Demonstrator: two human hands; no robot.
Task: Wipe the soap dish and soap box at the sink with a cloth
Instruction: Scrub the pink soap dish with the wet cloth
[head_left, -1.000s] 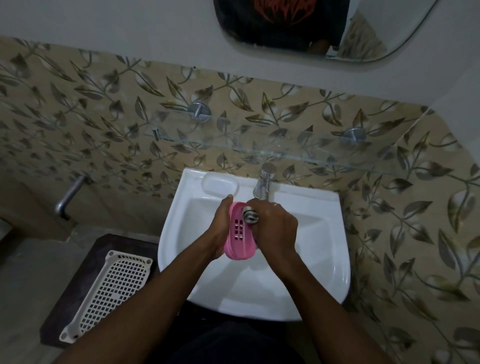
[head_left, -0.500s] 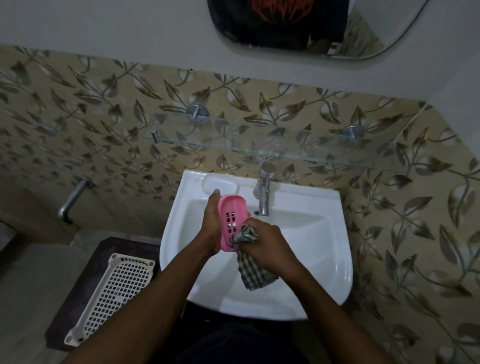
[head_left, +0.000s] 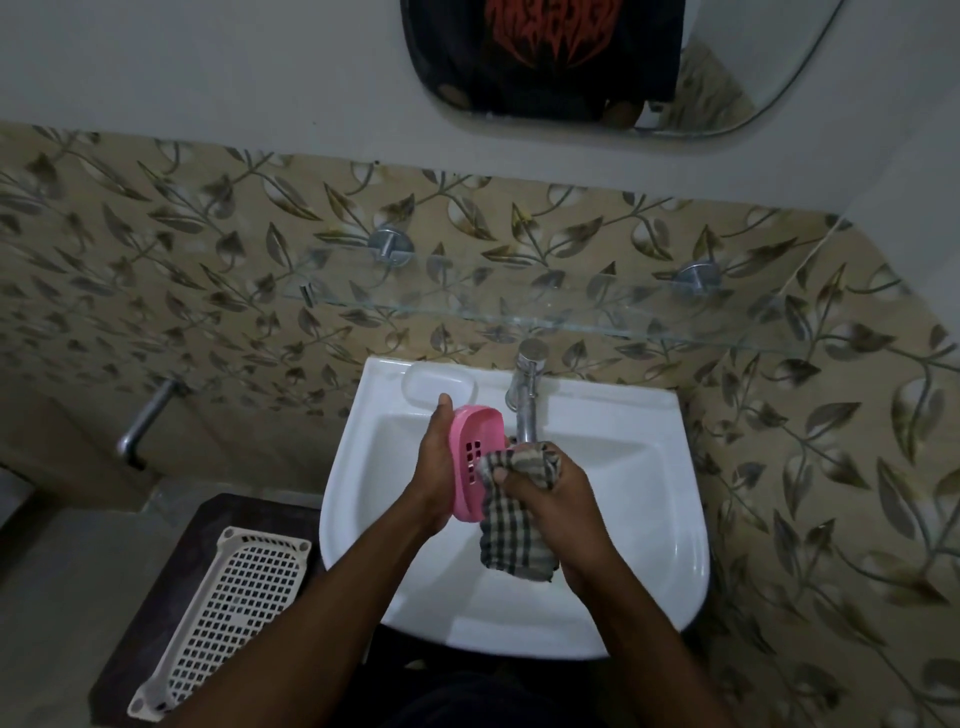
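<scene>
A wall of beige tiles printed with grey-brown leaves (head_left: 156, 270) fills most of the view, with a rounded mirror (head_left: 597, 67) on the plain grey wall above it. Against the tiles hangs a white ceramic wash basin (head_left: 649, 519), and above its back edge runs a clear glass shelf (head_left: 519, 306) on two round metal mounts. Left of the basin, a white plastic lattice basket (head_left: 234, 613) lies on a dark brown stool (head_left: 228, 514). A chrome tap (head_left: 524, 400) stands at the basin's back rim, beside a moulded white soap recess (head_left: 439, 387). Over the bowl, the left hand (head_left: 434, 467) is closed around a pink plastic soap box (head_left: 475, 462), held on edge with its slotted face toward the right. The right hand (head_left: 561, 509) has its grip closed on a grey-and-cream checked cloth (head_left: 511, 530), bunched against the pink box's face, the rest hanging down into the bowl.
</scene>
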